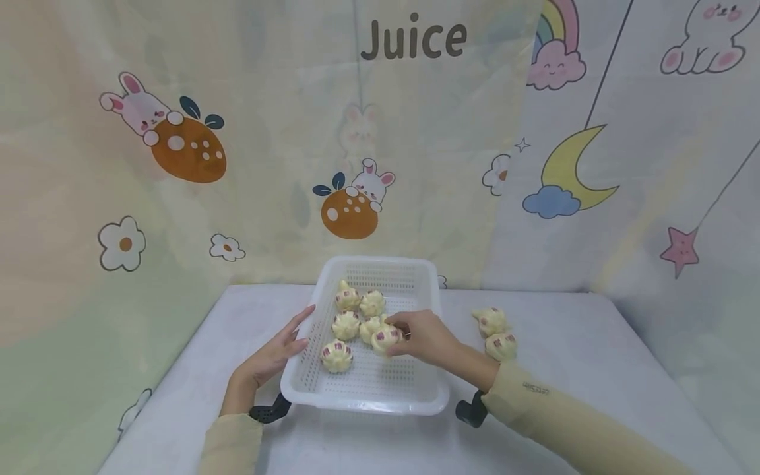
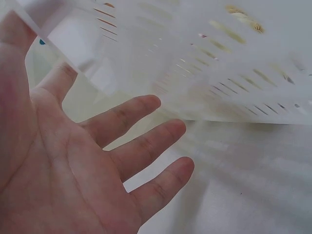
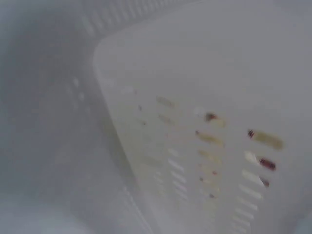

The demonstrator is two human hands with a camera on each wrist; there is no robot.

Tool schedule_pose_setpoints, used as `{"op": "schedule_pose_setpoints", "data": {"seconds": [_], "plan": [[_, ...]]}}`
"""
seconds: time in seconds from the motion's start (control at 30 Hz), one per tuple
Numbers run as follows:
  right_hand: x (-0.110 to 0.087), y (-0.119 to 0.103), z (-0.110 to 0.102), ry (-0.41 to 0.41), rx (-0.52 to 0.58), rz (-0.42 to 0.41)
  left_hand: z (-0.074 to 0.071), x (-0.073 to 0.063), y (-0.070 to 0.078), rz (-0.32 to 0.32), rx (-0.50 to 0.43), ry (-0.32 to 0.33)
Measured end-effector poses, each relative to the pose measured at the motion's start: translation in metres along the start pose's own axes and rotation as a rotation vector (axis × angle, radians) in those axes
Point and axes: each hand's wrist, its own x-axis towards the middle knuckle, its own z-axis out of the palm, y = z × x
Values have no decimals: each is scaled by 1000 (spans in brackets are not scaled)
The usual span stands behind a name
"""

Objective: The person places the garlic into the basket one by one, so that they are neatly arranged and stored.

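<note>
My right hand [image 1: 424, 336] pinches a cream garlic bulb [image 1: 384, 338] with purple patches between thumb and fingers, low inside a white plastic basket [image 1: 362, 401]. Other bulbs lie in the basket, among them a garlic bulb [image 1: 336, 357] near its left wall. At the basket's left rim is my left hand [image 1: 270, 356], its thumb and forefinger right at the edge. The left wrist view shows the remaining fingers [image 2: 146, 146] of that hand spread and fairly straight below the basket wall [image 2: 146, 53]. Only the slotted basket [image 3: 195, 63] fills the right wrist view, hiding the right hand.
Two more garlic bulbs [image 1: 501, 346] lie on the white tabletop [image 1: 570, 369] right of the basket, close to the right forearm. Behind the table hangs a printed curtain [image 1: 267, 165]. Black wrist cameras [image 1: 472, 410] sit near the basket's front corners.
</note>
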Motion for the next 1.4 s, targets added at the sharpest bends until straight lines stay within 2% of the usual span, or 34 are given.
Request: {"op": "schedule_pose_setpoints", "data": {"seconds": [0.23,0.53,0.67,1.03,1.2,1.4], "plan": [[5,2,16,-11,-23,-17,7,-2,1,-1,-19,-6],[12,6,29,-40,26,0,6,0,-2,4,-18,-17],[14,8,33,-75,54,2,5,1,-3,-2,-27,-21],[20,10,40,-196,50,-11,0,4,-6,6,-51,-35],[24,9,41,-246,59,-26,-1,3,-3,-17,-66,-26],[27,8,41,-288,26,-50,-1,2,3,-13,-49,-24]]}}
